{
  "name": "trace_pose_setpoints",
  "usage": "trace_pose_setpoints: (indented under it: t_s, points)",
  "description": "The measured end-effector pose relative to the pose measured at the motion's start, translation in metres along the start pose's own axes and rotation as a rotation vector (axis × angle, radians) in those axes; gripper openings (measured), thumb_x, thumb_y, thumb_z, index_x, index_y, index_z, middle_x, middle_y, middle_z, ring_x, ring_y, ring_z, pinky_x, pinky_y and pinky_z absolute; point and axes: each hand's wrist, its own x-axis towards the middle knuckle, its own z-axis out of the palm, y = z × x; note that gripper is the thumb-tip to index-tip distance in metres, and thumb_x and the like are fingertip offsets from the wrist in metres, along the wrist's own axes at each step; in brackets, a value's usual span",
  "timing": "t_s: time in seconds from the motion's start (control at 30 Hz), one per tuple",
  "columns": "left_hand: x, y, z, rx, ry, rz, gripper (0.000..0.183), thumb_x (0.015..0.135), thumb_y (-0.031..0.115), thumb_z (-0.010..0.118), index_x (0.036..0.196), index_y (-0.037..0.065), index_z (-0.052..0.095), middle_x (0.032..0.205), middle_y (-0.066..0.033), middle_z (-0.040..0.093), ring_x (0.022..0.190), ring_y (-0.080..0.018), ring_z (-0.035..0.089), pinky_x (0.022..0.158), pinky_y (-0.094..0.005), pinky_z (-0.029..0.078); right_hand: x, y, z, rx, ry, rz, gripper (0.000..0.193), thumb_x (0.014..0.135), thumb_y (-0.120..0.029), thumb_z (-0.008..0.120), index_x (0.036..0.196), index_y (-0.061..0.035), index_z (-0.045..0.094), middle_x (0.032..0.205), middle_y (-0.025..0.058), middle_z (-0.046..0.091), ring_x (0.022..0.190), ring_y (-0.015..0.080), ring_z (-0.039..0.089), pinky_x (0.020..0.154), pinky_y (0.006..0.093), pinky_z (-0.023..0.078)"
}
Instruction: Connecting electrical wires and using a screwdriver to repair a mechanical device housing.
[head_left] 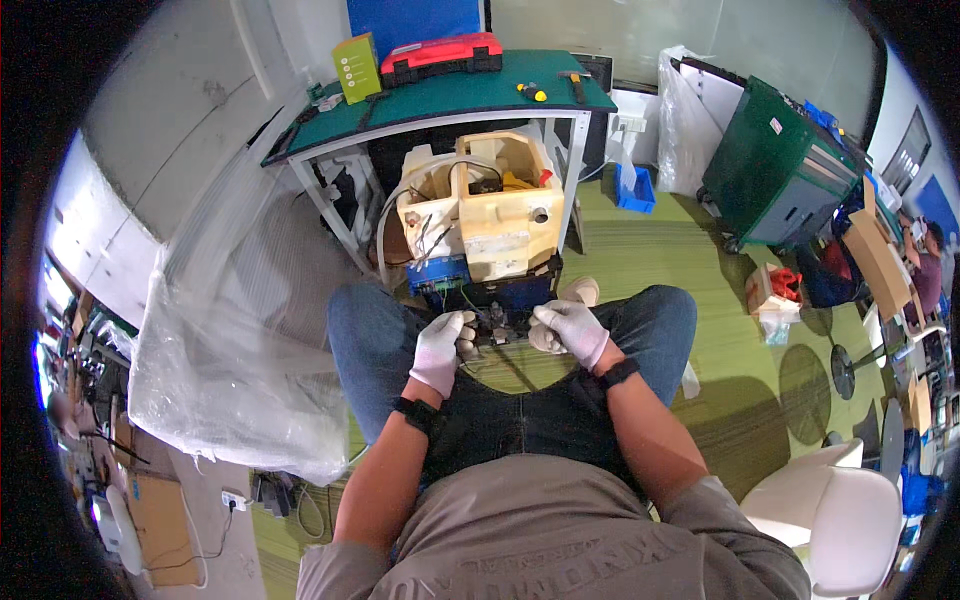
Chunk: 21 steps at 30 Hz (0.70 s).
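Note:
Both of my hands wear white gloves and hover between my knees, in front of a cream-coloured plastic machine body [510, 225] with open compartments. My left hand [440, 350] has its fingers curled in; what they hold, if anything, is too small to make out. Across from it, my right hand [572, 332] is closed with thumb and fingers pinched together, and its contents are also unclear. Small dark metal parts [497, 325] lie between the two hands, at the machine's black base. A blue component with wires [438, 272] is fixed low on the machine's left side.
Behind the machine stands a green-topped workbench [450, 100] carrying a red and black toolbox [440, 57], a green box [357, 68] and a hammer [577, 86]. Plastic-wrapped furniture [240, 370] is at the left. A blue bin [635, 190], green tool cabinet [775, 165] and white chair [850, 510] are right.

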Motion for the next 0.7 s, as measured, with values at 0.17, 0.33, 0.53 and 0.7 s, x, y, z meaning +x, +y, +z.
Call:
trace_pose_setpoints:
  t_s: [0.17, 0.33, 0.53, 0.7]
  points:
    - [-0.001, 0.003, 0.004, -0.013, 0.021, -0.047, 0.026, 0.096, 0.022, 0.054, 0.111, 0.001, 0.062, 0.079, -0.0008, 0.058, 0.059, -0.0085, 0.051, 0.056, -0.0245, 0.048, 0.001, 0.007, -0.004, 0.133, 0.080, 0.014, 0.030, 0.094, -0.030, 0.058, 0.082, -0.0036, 0.063, 0.055, -0.0002, 0.053, 0.039, 0.0083, 0.044, 0.037, 0.0237, 0.032]
    - [-0.005, 0.005, 0.007, 0.109, -0.021, -0.008, 0.027, 0.095, 0.020, 0.057, 0.114, 0.002, 0.061, 0.083, -0.0021, 0.061, 0.062, -0.0083, 0.054, 0.058, -0.0240, 0.049, 0.002, 0.007, -0.016, 0.535, 0.105, 0.037, 0.022, 0.094, -0.025, 0.056, 0.086, -0.0053, 0.059, 0.060, -0.0011, 0.051, 0.042, 0.0095, 0.043, 0.038, 0.0232, 0.033]
    - [-0.009, 0.006, 0.014, 0.319, -0.108, 0.023, 0.025, 0.090, 0.017, 0.064, 0.105, -0.002, 0.065, 0.081, -0.0039, 0.065, 0.068, -0.0105, 0.059, 0.060, -0.0226, 0.048, -0.002, -0.001, -0.010, 0.640, 0.107, -0.075, 0.022, 0.094, -0.025, 0.055, 0.095, -0.0036, 0.059, 0.069, 0.0019, 0.056, 0.054, 0.0112, 0.050, 0.045, 0.0228, 0.039]
    - [-0.016, 0.012, 0.022, 0.446, -0.193, 0.053, 0.026, 0.090, 0.019, 0.062, 0.107, -0.001, 0.064, 0.084, -0.0044, 0.065, 0.070, -0.0105, 0.059, 0.062, -0.0234, 0.046, -0.010, -0.004, 0.010, -0.002, -0.170, -0.084, 0.027, 0.086, -0.025, 0.067, 0.098, -0.0008, 0.068, 0.084, 0.0045, 0.068, 0.068, 0.0088, 0.061, 0.057, 0.0211, 0.048]
